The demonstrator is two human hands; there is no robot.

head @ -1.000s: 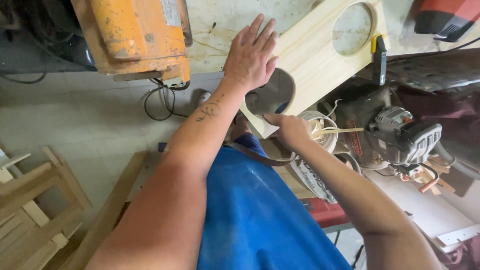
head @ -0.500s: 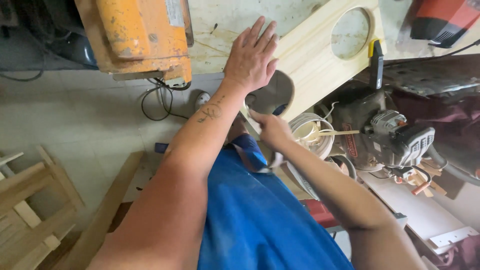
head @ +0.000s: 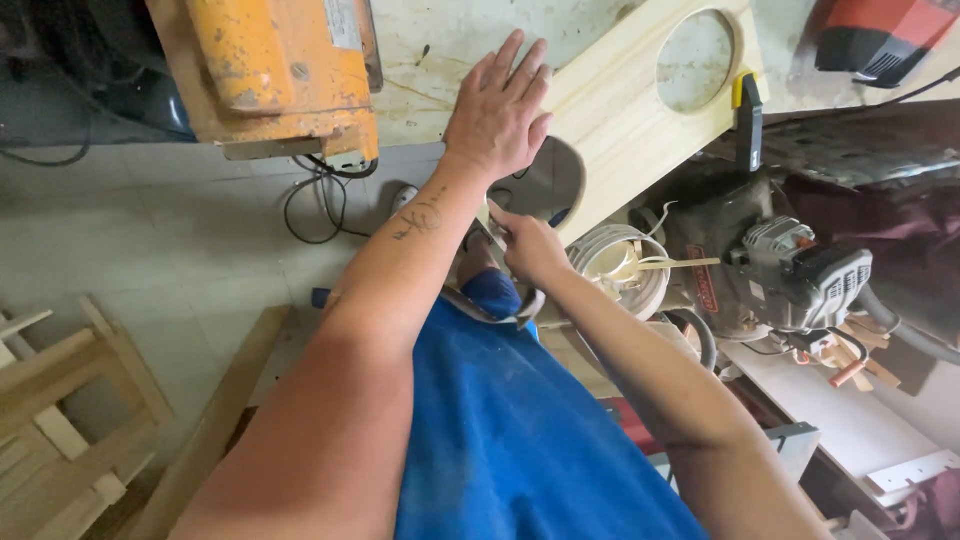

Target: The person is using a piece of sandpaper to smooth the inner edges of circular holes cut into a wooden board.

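Slightly higher than before, the right hand (head: 530, 245) pinches sandpaper (head: 492, 222) at the rounded cutout edge of the pine board (head: 625, 120). Left hand (head: 497, 110) lies flat, unclenched, pressing the board, which overhangs the stained bench (head: 440, 50) above tiled floor (head: 150, 230).

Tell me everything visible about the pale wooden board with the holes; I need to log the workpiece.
The wooden board is pale, smooth, light-grained timber lying flat and slantwise on the stained workbench. One full round hole is cut near its far end; a second rounded cutout opens at its near edge, which overhangs the bench. The left hand presses flat on its near end, and the right hand works at its edge beside the cutout. A black and yellow clamp stands by its right edge.
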